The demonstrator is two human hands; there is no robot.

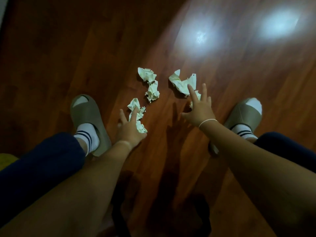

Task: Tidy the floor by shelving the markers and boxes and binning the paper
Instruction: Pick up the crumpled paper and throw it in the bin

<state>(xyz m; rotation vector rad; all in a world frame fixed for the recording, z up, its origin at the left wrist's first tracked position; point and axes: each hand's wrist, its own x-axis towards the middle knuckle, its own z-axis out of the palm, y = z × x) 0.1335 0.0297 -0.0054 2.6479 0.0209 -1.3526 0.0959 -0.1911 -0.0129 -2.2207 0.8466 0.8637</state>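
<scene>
Two bare forearms fill the bottom of the frame and reach up toward the middle, each with a thin band at the wrist. At lower left and right, dark blue trouser legs end in white striped socks inside grey-green slides: the left slide (89,120) stands at middle left, the right slide (244,115) at middle right, both flat on the wooden floor (68,57).

Near the centre of the frame, the left hand (130,129) is spread over the nearest crumpled paper (136,108). Its fingers (134,112) are open and stretched forward; one lies across the wad, and a further bit of paper shows under the palm at its right edge. Whether the hand has closed on any of it cannot be told; the fingers look loose and unclenched.

To its right and a little higher, the right hand (200,108) also has its fingers (190,90) splayed wide. The index tip touches the lower edge of the largest paper wad (183,82), and a small scrap peeks out beneath the palm. Nothing looks gripped.

Between the two hands, higher in the frame, two more wads lie just touching: the upper ball (147,75) and the lower ball (153,93), both clear of either hand.

Two pale light reflections glare on the floor at upper right.
</scene>
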